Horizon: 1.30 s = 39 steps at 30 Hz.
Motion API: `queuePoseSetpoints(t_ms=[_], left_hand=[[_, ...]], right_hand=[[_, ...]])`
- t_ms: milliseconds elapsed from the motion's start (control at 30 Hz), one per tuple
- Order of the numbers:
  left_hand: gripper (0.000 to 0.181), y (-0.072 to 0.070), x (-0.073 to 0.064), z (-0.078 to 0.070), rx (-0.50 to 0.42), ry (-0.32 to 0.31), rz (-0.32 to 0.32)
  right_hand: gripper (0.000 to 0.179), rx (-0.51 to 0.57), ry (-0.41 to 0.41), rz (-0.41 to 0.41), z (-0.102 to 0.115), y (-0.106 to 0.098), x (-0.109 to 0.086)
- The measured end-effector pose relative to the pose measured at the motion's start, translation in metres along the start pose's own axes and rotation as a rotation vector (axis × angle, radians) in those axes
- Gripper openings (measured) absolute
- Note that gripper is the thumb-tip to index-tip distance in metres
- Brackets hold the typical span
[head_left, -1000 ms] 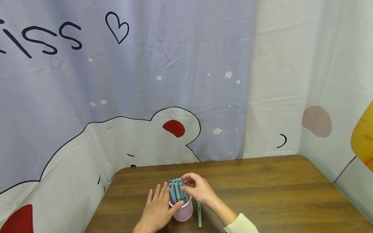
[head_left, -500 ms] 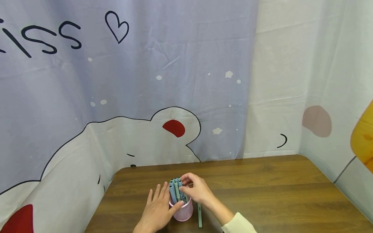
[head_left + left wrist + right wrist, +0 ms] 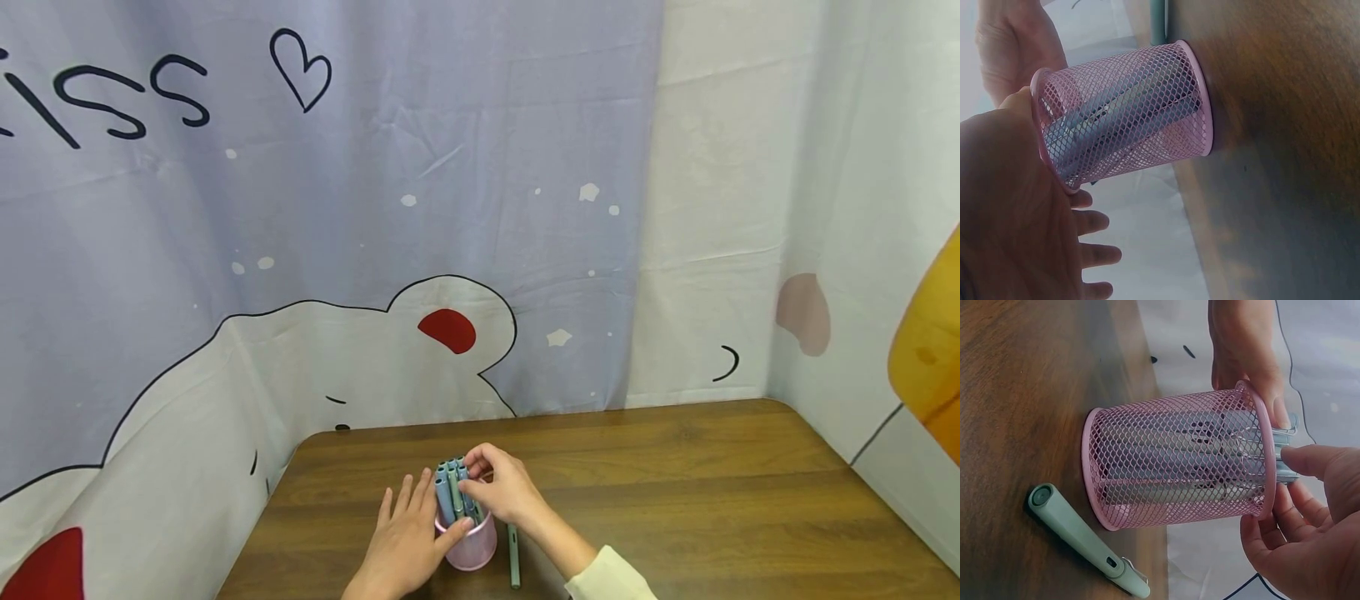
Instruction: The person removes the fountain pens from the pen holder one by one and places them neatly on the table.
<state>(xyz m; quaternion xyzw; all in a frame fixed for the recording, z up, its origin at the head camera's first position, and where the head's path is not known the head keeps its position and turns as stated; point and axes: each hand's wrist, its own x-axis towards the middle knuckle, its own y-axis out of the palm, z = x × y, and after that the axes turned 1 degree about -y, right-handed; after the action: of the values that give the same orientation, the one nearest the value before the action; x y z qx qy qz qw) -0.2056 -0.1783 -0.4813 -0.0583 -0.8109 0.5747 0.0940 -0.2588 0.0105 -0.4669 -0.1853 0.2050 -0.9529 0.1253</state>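
A pink mesh pen holder (image 3: pixel 471 552) stands upright on the wooden table, with several blue and green capped pens (image 3: pixel 452 492) sticking out of its top. My left hand (image 3: pixel 401 537) rests against the holder's left side, fingers straight and spread, its thumb over the rim against the pens. At the right of the rim, my right hand (image 3: pixel 504 490) pinches a pen (image 3: pixel 1285 472) by its upper end between thumb and fingers. In the right wrist view, its other fingers lie beside the rim (image 3: pixel 1266 450). Mesh partly veils the pens' lower parts.
One green capped pen (image 3: pixel 1079 534) lies on the table to the right of the holder. The brown table (image 3: pixel 675 500) reaches back to a printed curtain (image 3: pixel 570 208), which also hangs along both sides.
My right hand has shifted slightly left, closer over the pens. The left hand, the holder and the loose green pen stay where they were.
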Motion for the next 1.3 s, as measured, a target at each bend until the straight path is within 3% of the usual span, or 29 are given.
queuePoseSetpoints(t_ms=[367, 867, 1300], left_hand=[[0.1, 0.0, -0.001, -0.001, 0.001, -0.007, 0.004], [0.102, 0.001, -0.001, -0.001, 0.008, -0.008, -0.008], [0.102, 0.0, -0.002, -0.001, -0.002, -0.007, -0.011]], right_hand=[[0.022, -0.044, -0.008, -0.022, 0.0, 0.002, 0.001], [0.025, -0.011, -0.024, -0.042, -0.007, -0.006, -0.007], [0.024, -0.104, -0.066, 0.005, -0.011, -0.012, -0.011]])
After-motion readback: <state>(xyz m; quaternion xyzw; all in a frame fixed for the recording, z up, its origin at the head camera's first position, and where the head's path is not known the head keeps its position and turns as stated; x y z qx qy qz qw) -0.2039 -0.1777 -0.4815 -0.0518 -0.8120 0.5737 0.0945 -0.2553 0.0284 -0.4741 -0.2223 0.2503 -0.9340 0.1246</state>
